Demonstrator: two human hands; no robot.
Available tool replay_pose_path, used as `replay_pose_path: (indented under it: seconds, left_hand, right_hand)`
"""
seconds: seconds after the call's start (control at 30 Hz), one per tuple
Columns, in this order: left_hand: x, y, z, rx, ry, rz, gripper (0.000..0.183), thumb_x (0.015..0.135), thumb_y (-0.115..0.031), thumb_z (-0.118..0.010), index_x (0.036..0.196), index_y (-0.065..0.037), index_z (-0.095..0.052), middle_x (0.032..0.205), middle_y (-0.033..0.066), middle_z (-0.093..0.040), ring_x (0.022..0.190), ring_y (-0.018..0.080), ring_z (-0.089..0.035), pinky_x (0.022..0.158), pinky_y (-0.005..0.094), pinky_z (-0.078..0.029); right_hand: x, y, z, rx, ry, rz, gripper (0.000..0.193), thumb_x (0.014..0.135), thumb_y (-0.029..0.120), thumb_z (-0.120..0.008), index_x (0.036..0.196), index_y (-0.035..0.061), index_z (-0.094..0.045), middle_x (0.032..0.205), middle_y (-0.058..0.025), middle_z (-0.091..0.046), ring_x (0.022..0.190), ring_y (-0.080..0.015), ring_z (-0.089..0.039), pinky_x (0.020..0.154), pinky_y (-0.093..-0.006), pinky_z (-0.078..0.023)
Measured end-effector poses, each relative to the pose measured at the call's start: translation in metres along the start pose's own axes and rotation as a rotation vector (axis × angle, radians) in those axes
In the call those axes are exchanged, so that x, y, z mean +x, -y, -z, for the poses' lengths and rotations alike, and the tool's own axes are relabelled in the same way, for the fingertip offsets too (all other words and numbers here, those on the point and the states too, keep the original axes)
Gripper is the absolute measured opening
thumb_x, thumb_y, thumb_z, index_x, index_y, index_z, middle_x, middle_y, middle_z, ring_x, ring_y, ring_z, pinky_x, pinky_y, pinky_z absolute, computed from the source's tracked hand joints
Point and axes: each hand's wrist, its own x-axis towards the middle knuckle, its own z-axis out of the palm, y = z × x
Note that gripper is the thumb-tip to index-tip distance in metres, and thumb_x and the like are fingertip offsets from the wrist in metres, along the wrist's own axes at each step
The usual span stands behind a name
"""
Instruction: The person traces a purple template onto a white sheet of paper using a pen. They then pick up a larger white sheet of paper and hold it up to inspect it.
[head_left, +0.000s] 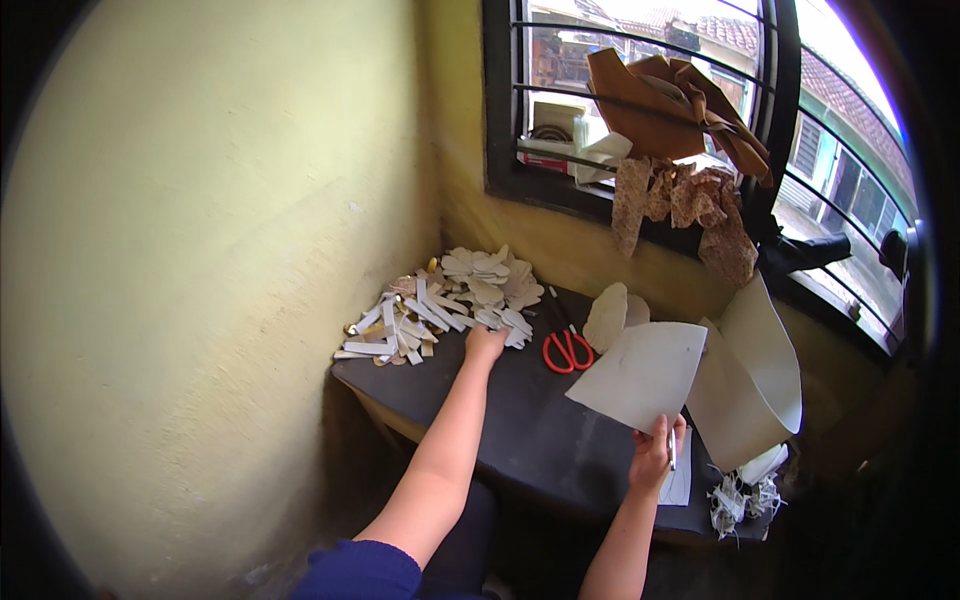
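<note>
My left hand (486, 343) reaches to the front of a pile of pale, rounded cut-out pieces (488, 275). Its fingers close on a white cut-out piece (490, 318) at the pile's edge, the fingertips partly hidden. At the right, my right hand (652, 455) grips the lower corner of a stiff off-white sheet (642, 372), raised at a tilt above the black table. A slim silver pen (673, 450) is held in the same hand. Red-handled scissors (568, 352) lie between the two hands, beside a rounded pale template (605, 317).
White and tan strips (395, 325) are heaped at the table's (530, 420) left corner against the wall. A large curled sheet (750, 380) stands at the right, above a bundle of white scraps (745, 495). Brown material (650, 105) and patterned cloth (690, 200) hang at the barred window.
</note>
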Motion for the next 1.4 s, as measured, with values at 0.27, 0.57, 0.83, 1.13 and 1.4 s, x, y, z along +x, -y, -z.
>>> replay_pose_path:
  seconds: [0.27, 0.57, 0.83, 1.13, 1.4]
  left_hand:
    - [-0.137, -0.066, 0.003, -0.516, 0.225, 0.041, 0.042, 0.09, -0.026, -0.069, 0.127, -0.007, -0.058, 0.083, -0.0007, -0.055, 0.055, 0.004, -0.044, 0.042, 0.0201, -0.029]
    - [-0.21, -0.08, 0.006, -0.36, 0.726, 0.125, 0.056, 0.087, -0.038, -0.075, 0.123, 0.002, -0.06, 0.094, 0.0045, -0.063, 0.067, 0.0074, -0.05, 0.062, 0.0235, -0.044]
    - [-0.207, -0.077, -0.004, -0.172, 0.654, 0.09, 0.08, 0.076, -0.033, -0.085, 0.137, 0.002, -0.047, 0.125, 0.0108, -0.06, 0.122, 0.0196, -0.052, 0.104, 0.0346, -0.04]
    - [-0.213, -0.091, -0.008, -0.419, 0.895, 0.106, 0.067, 0.072, -0.017, -0.088, 0.127, 0.003, -0.055, 0.116, 0.011, -0.066, 0.107, 0.0181, -0.063, 0.098, 0.0335, -0.048]
    - [-0.203, -0.091, -0.016, -0.346, 0.938, 0.067, 0.066, 0.077, -0.021, -0.084, 0.132, 0.002, -0.053, 0.119, 0.0106, -0.064, 0.111, 0.0188, -0.06, 0.1, 0.0334, -0.044]
  right_hand:
    - [0.002, 0.012, 0.022, 0.007, -0.007, 0.018, 0.018, 0.098, 0.016, -0.058, 0.114, 0.0119, -0.051, 0.101, -0.0028, -0.063, 0.086, -0.0149, -0.063, 0.07, -0.0317, -0.054]
    - [-0.003, 0.033, 0.037, 0.23, 0.211, -0.188, 0.018, 0.096, 0.006, -0.052, 0.114, 0.0052, -0.05, 0.112, -0.0098, -0.063, 0.107, -0.0208, -0.063, 0.095, -0.0382, -0.051]
    - [-0.008, 0.047, 0.052, 0.254, 0.325, -0.395, 0.022, 0.09, 0.003, -0.06, 0.11, 0.0042, -0.05, 0.107, -0.0106, -0.064, 0.101, -0.0207, -0.065, 0.089, -0.0339, -0.053]
    - [-0.005, 0.056, 0.054, 0.185, 0.259, -0.33, 0.023, 0.09, 0.002, -0.057, 0.111, 0.0031, -0.049, 0.107, -0.0115, -0.063, 0.099, -0.0206, -0.066, 0.089, -0.0336, -0.053]
    - [0.005, 0.052, 0.055, 0.031, 0.051, -0.346, 0.022, 0.091, 0.006, -0.058, 0.112, 0.0042, -0.05, 0.105, -0.0094, -0.063, 0.099, -0.0192, -0.065, 0.087, -0.0339, -0.053]
